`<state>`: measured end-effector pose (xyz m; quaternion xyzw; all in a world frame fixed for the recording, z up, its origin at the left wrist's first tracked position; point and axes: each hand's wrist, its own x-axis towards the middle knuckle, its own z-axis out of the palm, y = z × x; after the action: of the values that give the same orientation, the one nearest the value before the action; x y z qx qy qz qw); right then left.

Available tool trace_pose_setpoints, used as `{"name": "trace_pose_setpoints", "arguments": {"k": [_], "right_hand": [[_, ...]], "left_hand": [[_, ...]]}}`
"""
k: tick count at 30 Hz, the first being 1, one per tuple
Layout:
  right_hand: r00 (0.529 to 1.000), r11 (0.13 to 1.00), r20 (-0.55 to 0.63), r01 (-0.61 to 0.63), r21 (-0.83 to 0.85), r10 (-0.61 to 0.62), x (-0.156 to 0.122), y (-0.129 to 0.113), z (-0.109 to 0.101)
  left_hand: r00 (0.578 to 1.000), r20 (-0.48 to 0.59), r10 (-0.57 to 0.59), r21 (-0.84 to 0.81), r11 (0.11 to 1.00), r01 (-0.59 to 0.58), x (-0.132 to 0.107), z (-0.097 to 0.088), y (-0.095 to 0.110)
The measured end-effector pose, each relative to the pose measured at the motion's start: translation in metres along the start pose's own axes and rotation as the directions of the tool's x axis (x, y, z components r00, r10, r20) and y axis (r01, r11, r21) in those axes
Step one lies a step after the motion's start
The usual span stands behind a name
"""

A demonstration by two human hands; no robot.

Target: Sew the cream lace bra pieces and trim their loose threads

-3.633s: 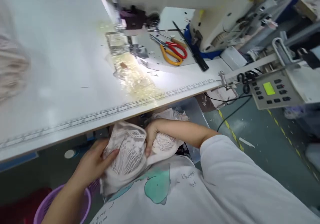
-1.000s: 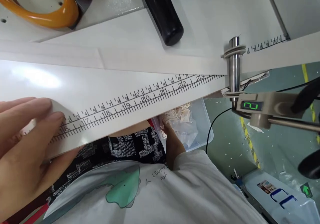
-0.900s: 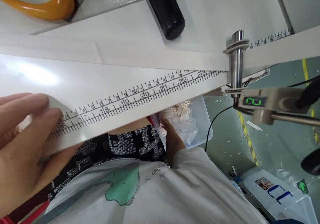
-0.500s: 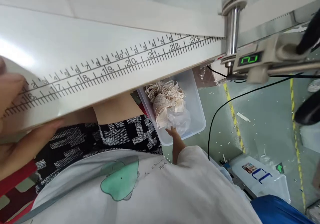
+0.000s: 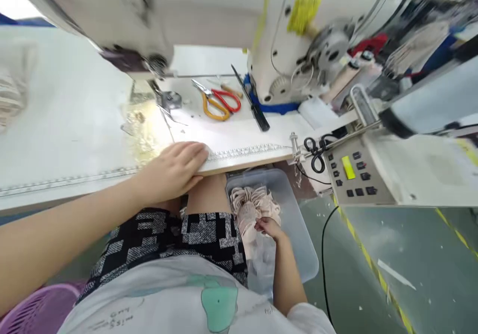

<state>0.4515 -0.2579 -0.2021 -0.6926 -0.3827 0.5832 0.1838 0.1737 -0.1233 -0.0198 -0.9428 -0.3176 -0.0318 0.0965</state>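
Note:
My left hand grips the front edge of the white sewing table, fingers over the printed ruler strip and thumb below the edge. Down to the right, my right hand is over a clear plastic bin beside my leg. Its fingers are drawn together against beige fabric pieces bundled in the bin; whether a piece is pinched is too small to tell. Crumpled clear plastic lies nearer my body in the bin. Above my left hand stands a sewing machine, its presser foot over the table.
Scissors with orange and red handles and a black-handled screwdriver lie beneath the machine arm. A control panel juts out at the right. A black cable hangs beside the bin. A purple basket stands lower left.
My view has pulled back and up from the ruler edge, bringing the machine into sight. My right hand has moved from the clear plastic onto the beige fabric; my left stays at the table edge.

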Motion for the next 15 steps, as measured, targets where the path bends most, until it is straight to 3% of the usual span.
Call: {"name": "trace_pose_setpoints", "arguments": {"k": [2,4,6,8,10,12,15], "right_hand": [[0.984,0.981,0.038,0.179,-0.069,-0.176,-0.017,-0.042,-0.002],[0.929,0.919,0.027,0.368,-0.137,-0.368,-0.037,-0.087,0.000],[0.838,0.822,-0.037,0.525,-0.221,-0.545,-0.054,-0.134,0.004],[0.735,0.718,-0.094,0.615,-0.326,-0.672,-0.062,-0.180,0.010],[0.649,0.625,-0.113,0.648,-0.436,-0.752,-0.056,-0.223,0.017],[0.593,0.543,-0.099,0.643,-0.540,-0.799,-0.041,-0.261,0.025],[0.562,0.444,-0.063,0.575,-0.687,-0.825,-0.011,-0.308,0.038]], "left_hand": [[1.000,-0.025,0.003,-0.020,1.000,-0.004,-0.004,-0.003,0.001],[0.998,-0.058,0.019,-0.043,0.999,-0.021,-0.014,-0.010,0.001],[0.992,-0.121,0.036,-0.054,0.998,-0.042,-0.032,-0.023,-0.005],[0.977,-0.211,0.008,-0.035,0.999,-0.016,-0.059,-0.040,-0.025],[0.956,-0.278,-0.092,0.021,0.995,0.102,-0.095,-0.060,-0.057],[0.916,-0.298,-0.268,0.105,0.945,0.311,-0.138,-0.083,-0.094],[0.765,-0.326,-0.555,0.218,0.743,0.632,-0.208,-0.112,-0.139]]}}
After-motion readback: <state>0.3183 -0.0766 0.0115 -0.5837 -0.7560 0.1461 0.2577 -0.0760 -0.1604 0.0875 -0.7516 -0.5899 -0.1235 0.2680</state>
